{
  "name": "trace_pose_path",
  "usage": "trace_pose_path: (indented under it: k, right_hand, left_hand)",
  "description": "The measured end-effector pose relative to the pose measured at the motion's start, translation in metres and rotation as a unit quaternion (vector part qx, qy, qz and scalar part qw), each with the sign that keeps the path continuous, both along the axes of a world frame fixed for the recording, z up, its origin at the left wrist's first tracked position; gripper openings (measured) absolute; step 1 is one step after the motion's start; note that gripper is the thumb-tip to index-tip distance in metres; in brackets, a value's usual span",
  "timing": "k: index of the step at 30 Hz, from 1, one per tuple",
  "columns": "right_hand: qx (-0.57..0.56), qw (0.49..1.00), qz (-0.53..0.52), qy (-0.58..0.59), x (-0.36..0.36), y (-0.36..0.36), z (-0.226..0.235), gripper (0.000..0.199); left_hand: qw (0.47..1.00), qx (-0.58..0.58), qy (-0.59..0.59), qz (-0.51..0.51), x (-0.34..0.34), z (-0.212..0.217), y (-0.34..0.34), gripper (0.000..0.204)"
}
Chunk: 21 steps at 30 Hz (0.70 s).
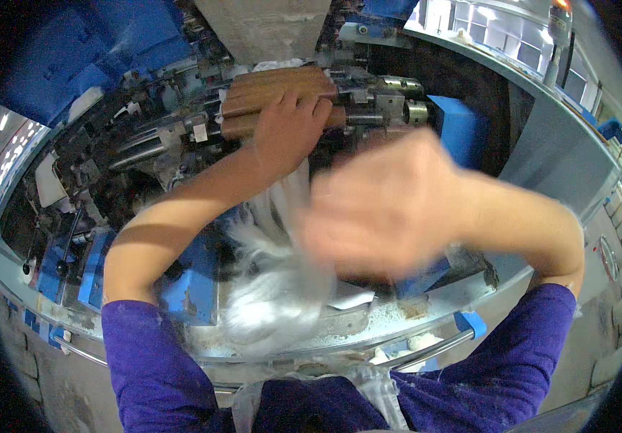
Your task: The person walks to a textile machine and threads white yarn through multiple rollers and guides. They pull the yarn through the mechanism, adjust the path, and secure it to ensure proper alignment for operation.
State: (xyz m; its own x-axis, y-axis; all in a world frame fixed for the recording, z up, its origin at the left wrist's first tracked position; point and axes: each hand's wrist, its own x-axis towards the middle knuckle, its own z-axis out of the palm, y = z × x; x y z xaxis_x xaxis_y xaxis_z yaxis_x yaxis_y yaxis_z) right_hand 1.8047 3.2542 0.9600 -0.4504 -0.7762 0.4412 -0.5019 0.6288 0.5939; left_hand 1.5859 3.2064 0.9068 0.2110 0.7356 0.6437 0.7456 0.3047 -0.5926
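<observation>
Near hands (293, 133) — fibre (275, 292), blue block (459, 126)

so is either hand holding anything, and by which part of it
The left hand lies over the brown rollers with no clear grip. The right hand is blurred near the white fibre; whether it holds any cannot be told.

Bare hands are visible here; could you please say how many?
2: the left hand on the brown rollers, the right hand, blurred, beside the white fibre in the picture.

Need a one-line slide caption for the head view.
Left hand on brown rollers, right hand blurred beside loose white fibre at a machine.
</observation>
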Motion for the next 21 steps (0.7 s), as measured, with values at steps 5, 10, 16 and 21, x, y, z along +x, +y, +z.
trace_pose_path:
  k: [5,10,16,21]
  right_hand:
    - [-0.032,0.91,-0.408,0.063,-0.076,0.07,0.052,0.014]
    - [-0.023,0.862,-0.504,-0.048,-0.139,0.104,0.026,0.022]
    - [0.041,0.862,-0.505,-0.028,-0.149,0.094,0.02,0.026]
    - [-0.1,0.897,-0.399,-0.16,-0.136,0.089,0.059,0.02]
  left_hand:
    - [0.997,0.055,-0.033,-0.034,-0.004,0.003,0.001,0.047]
    - [0.992,0.092,-0.079,-0.039,-0.019,0.035,-0.039,0.042]
    - [0.985,0.154,-0.078,-0.013,-0.069,0.07,-0.1,0.03]
    - [0.992,0.102,-0.081,0.004,-0.074,0.061,-0.114,0.026]
